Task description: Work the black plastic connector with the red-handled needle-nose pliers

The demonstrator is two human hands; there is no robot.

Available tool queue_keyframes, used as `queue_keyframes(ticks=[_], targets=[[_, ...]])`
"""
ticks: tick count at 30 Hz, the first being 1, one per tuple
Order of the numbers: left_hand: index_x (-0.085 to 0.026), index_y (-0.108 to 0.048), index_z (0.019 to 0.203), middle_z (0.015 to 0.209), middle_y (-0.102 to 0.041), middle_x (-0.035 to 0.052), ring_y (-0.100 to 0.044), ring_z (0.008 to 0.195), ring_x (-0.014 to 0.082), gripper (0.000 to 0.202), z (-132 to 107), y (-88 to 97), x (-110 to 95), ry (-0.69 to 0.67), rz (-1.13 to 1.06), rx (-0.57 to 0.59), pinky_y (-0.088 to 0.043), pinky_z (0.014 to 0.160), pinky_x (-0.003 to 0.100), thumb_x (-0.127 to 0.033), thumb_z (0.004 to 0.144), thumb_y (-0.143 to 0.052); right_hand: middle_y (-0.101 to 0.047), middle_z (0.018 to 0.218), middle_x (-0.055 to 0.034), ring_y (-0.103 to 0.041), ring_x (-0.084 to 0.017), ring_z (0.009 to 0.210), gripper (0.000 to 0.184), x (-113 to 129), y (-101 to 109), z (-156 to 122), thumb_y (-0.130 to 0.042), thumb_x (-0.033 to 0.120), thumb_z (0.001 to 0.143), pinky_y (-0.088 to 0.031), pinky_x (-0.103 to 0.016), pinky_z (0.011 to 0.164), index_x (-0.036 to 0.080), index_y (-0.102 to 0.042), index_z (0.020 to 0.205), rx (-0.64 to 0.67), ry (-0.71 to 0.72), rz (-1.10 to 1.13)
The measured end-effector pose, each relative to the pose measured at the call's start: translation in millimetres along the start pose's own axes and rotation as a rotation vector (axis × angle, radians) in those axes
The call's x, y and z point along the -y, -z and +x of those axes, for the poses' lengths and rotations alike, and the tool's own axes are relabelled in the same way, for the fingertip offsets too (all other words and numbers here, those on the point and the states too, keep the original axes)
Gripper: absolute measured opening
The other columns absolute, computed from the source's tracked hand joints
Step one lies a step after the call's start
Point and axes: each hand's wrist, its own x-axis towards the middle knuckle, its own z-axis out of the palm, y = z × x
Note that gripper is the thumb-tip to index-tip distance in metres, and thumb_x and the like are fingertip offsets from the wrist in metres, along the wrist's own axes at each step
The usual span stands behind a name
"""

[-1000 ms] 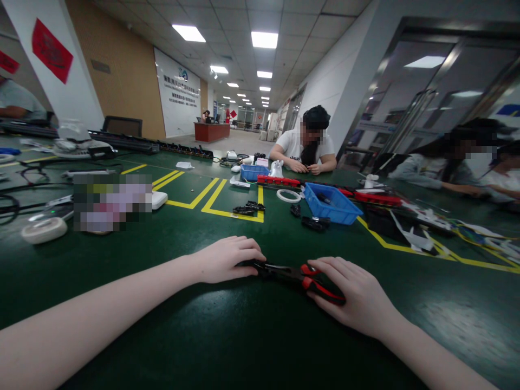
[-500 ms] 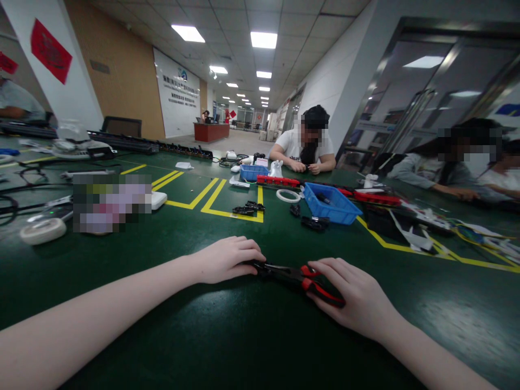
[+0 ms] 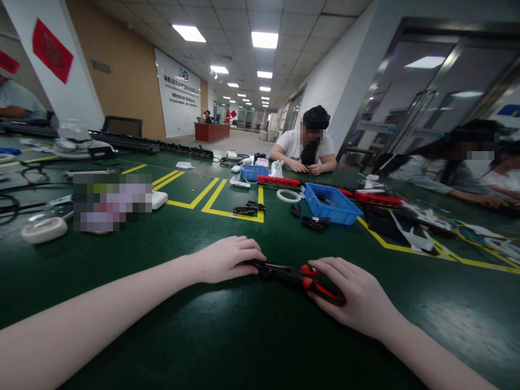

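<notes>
Sitting beyond the right hand (image 3: 353,290), a blue bin (image 3: 341,214) holds dark pieces (image 3: 324,199) I can't identify; a smaller blue bin (image 3: 254,176) stands farther off, its contents hard to read. The right hand wraps red-handled pliers (image 3: 307,282), their nose reaching a black part (image 3: 262,267) pinched by the left hand (image 3: 229,260). Yellow tape (image 3: 219,214) borders bays beyond the left hand; green tabletop (image 3: 260,336) stretches nearer than both. The left hand hides much of the part; whether the pliers bite it, I can't tell.

Right hand (image 3: 352,290): pliers (image 3: 307,281); left hand (image 3: 228,261): black part (image 3: 262,268).
</notes>
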Motion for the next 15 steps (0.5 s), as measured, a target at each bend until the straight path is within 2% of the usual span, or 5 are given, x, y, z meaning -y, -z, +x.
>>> queue_keyframes(ticks=[15], targets=[[-0.021, -0.060, 0.125, 0.123, -0.063, 0.0088, -0.062, 0.109, 0.0241, 0.025, 0.1, -0.1, -0.8, 0.002, 0.000, -0.003, -0.050, 0.092, 0.037, -0.028, 0.100, -0.057, -0.071, 0.112, -0.0110, -0.070, -0.023, 0.092, 0.044, -1.4, -1.4, 0.4, -0.068, 0.033, 0.085, -0.059, -0.036, 0.077, 0.019, -0.058, 0.125, 0.010, -0.008, -0.001]])
